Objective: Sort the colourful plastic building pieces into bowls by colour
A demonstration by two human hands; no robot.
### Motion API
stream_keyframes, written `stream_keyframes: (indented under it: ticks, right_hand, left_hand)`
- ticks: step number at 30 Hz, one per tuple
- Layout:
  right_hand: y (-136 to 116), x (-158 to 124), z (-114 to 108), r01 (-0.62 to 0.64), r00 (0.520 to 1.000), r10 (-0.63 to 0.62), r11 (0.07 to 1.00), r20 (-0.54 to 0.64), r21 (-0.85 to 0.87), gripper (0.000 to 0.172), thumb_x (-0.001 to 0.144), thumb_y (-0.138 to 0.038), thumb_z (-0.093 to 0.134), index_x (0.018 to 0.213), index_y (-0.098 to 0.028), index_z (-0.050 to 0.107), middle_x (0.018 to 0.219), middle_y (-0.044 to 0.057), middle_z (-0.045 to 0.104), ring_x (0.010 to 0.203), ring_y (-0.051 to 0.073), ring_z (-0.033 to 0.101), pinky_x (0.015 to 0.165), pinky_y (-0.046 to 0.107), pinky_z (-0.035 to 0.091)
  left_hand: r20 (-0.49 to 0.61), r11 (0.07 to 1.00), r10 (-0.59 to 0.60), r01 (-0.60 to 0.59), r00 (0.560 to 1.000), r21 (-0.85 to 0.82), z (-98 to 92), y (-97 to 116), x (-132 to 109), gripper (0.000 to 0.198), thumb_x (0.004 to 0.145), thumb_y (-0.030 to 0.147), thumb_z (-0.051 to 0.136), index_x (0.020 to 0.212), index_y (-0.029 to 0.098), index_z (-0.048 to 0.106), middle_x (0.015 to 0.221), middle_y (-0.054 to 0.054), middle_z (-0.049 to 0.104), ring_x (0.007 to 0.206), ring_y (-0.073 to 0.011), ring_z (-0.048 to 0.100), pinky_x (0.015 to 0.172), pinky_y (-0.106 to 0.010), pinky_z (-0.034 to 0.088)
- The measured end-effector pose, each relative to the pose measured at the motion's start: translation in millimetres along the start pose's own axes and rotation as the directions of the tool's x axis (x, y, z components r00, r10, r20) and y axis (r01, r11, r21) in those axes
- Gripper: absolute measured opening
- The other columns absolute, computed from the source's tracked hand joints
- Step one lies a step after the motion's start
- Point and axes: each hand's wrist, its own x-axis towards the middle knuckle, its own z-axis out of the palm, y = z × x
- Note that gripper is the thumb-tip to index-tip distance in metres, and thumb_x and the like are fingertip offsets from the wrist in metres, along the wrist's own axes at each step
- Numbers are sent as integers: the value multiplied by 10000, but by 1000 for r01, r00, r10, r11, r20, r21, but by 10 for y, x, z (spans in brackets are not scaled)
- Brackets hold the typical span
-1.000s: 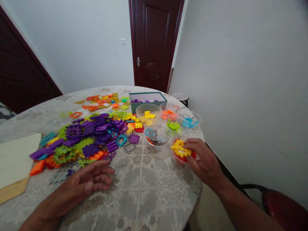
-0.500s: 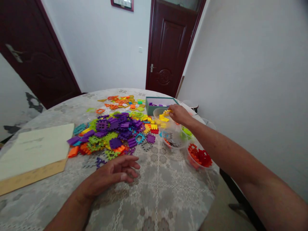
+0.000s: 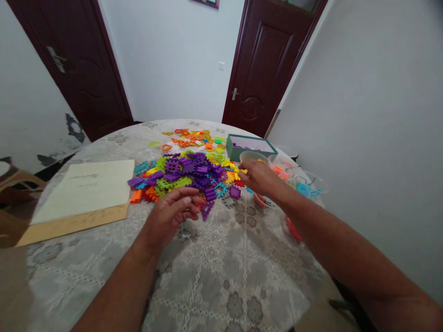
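Note:
My left hand [image 3: 173, 212] is at the near edge of a heap of plastic building pieces [image 3: 188, 169], mostly purple with lime green, orange and blue. Its fingers are loosely bent and apart, holding nothing. A purple triangular piece [image 3: 207, 210] lies just right of its fingertips. My right hand [image 3: 259, 176] reaches to the heap's right side, fingers closed at a yellow building piece [image 3: 243, 171]; the fingers partly cover it. Behind this hand stands a clear round tub [image 3: 252, 156], its contents mostly hidden.
A green box [image 3: 232, 150] with purple pieces stands at the back. More clear tubs, one with blue pieces [image 3: 304, 188], are on the right, partly behind my forearm. Flat orange pieces [image 3: 188, 138] lie farther back. Paper sheets [image 3: 86, 186] lie on the left of the patterned tablecloth [image 3: 207, 286].
My right hand has come from over the tub of yellow pieces to the heap's right edge. My left hand has moved forward to the heap. The view has turned left.

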Motion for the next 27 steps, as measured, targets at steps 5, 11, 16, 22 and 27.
stream_keyframes:
  ticks: [5,11,16,22,27]
  right_hand:
    - [-581,-241,407,-67,986,74,996,146,-50,351,984,-358,532,1205,-109,644,1178,215,704,1098,304,650,956,381,479]
    - [-616,-263,920,-323,930,332,943,155,-84,455,979,-363,523,1317,-64,575,1215,259,669,1155,340,629,975,417,457]
    - [-575,-399,1005,-235,972,228,962,63,140,329,935,-295,572,1204,-125,652,1179,188,685,1130,286,618,973,369,440]
    - [-513,-537,1139,-154,986,165,782,37,604,183,919,-343,578,884,-196,680,815,34,687,778,192,620,725,293,463]
    - [-484,-564,1184,-239,964,220,453,152,859,301,864,-385,641,1094,-192,654,816,8,684,633,154,607,609,279,497]
  left_hand:
    - [-186,999,-1,8,983,32,30,103,-32,323,766,321,802,1028,144,734,918,-65,736,684,-146,663,607,-282,585]
    - [-269,990,57,-19,962,140,-47,73,-2,317,782,367,756,1011,156,703,907,-57,732,684,-145,653,592,-280,572]
    - [-300,905,128,12,945,425,-103,-3,66,276,812,370,681,1005,173,704,876,-69,738,708,-183,672,588,-301,565]
    - [-143,711,152,-8,978,703,-134,-94,49,255,865,374,622,1031,204,714,911,-58,755,786,-209,700,687,-324,552]
    - [-9,551,133,-67,991,832,-53,-129,-7,240,893,348,592,1048,211,714,1007,-67,769,909,-222,707,809,-334,526]
